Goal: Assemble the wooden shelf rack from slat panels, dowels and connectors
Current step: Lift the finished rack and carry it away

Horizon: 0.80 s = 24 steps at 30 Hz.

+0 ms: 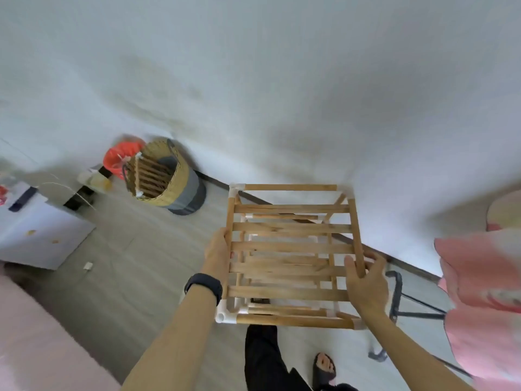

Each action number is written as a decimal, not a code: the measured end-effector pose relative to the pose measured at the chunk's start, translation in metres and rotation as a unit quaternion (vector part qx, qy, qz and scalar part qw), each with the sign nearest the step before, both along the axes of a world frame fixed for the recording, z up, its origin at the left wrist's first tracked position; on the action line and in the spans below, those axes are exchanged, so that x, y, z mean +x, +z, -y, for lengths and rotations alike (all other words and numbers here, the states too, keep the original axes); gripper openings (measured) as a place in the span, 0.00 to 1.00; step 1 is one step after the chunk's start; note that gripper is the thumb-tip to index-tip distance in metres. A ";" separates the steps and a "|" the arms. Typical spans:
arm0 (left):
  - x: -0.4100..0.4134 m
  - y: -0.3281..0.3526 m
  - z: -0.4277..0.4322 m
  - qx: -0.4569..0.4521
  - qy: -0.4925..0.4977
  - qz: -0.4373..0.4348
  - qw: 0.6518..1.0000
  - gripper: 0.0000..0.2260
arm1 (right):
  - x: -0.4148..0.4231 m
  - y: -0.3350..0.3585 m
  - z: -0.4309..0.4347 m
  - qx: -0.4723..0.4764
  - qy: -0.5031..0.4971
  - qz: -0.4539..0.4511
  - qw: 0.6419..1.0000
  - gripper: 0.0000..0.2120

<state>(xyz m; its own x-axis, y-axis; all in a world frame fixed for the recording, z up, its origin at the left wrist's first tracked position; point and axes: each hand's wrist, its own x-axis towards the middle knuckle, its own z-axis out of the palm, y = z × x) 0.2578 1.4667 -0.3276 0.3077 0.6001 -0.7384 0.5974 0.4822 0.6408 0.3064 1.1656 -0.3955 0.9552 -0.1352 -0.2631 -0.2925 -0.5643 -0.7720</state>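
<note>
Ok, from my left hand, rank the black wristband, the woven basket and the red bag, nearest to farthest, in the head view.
From the left hand, gripping the wooden shelf rack:
1. Black wristband, on that wrist.
2. Woven basket, on the floor by the wall.
3. Red bag, beyond the basket.

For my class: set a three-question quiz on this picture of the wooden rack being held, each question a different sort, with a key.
1. True or false: the left hand and the right hand both hold the rack.
2. The rack's corner connectors are: A white, B black, C red?
3. Fill in: another slat panel stands in the woven ____.
Key: 1 true; 2 A; 3 basket.
</note>
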 end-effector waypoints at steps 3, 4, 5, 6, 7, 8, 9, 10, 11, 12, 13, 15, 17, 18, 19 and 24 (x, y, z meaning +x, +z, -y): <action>0.055 -0.035 -0.027 -0.017 -0.101 -0.032 0.994 0.12 | 0.037 -0.027 -0.024 -0.034 -0.027 -0.049 0.998 0.21; 0.073 -0.045 -0.036 -0.030 -0.138 -0.049 0.989 0.12 | 0.051 -0.036 -0.032 -0.040 -0.042 -0.074 0.996 0.23; 0.091 -0.055 -0.045 -0.046 -0.173 -0.063 0.982 0.12 | 0.067 -0.043 -0.041 -0.037 -0.057 -0.103 0.992 0.24; 0.107 -0.066 -0.051 -0.059 -0.200 -0.079 0.975 0.11 | 0.081 -0.050 -0.048 -0.025 -0.075 -0.142 0.987 0.24; 0.122 -0.077 -0.056 -0.065 -0.223 -0.092 0.968 0.11 | 0.094 -0.057 -0.054 -0.005 -0.100 -0.180 0.978 0.24; 0.138 -0.087 -0.059 -0.066 -0.238 -0.104 0.963 0.10 | 0.104 -0.065 -0.058 0.019 -0.127 -0.210 0.969 0.25; 0.153 -0.097 -0.060 -0.063 -0.249 -0.113 0.960 0.09 | 0.114 -0.073 -0.061 0.040 -0.151 -0.230 0.960 0.25; 0.167 -0.108 -0.061 -0.055 -0.262 -0.118 0.956 0.10 | 0.121 -0.081 -0.062 0.056 -0.176 -0.245 0.952 0.26; 0.179 -0.120 -0.062 -0.052 -0.271 -0.121 0.953 0.13 | 0.127 -0.090 -0.063 0.066 -0.201 -0.254 0.944 0.26; 0.191 -0.131 -0.062 -0.054 -0.272 -0.121 0.953 0.15 | 0.132 -0.098 -0.065 0.074 -0.225 -0.257 0.937 0.25; 0.203 -0.143 -0.062 -0.056 -0.267 -0.119 0.955 0.16 | 0.136 -0.107 -0.067 0.079 -0.247 -0.259 0.931 0.24; 0.223 -0.169 -0.063 -0.047 -0.266 -0.114 0.956 0.17 | 0.140 -0.129 -0.074 0.085 -0.285 -0.251 0.921 0.23; 0.236 -0.198 -0.064 -0.034 -0.269 -0.123 0.955 0.16 | 0.142 -0.148 -0.081 0.085 -0.307 -0.239 0.917 0.23; 0.242 -0.209 -0.065 -0.027 -0.267 -0.128 0.955 0.16 | 0.144 -0.159 -0.085 0.085 -0.309 -0.235 0.918 0.24; 0.247 -0.220 -0.066 -0.017 -0.269 -0.135 0.953 0.15 | 0.144 -0.170 -0.089 0.082 -0.312 -0.232 0.918 0.25; 0.262 -0.267 -0.075 0.035 -0.270 -0.134 0.953 0.14 | 0.147 -0.213 -0.105 0.077 -0.337 -0.211 0.914 0.21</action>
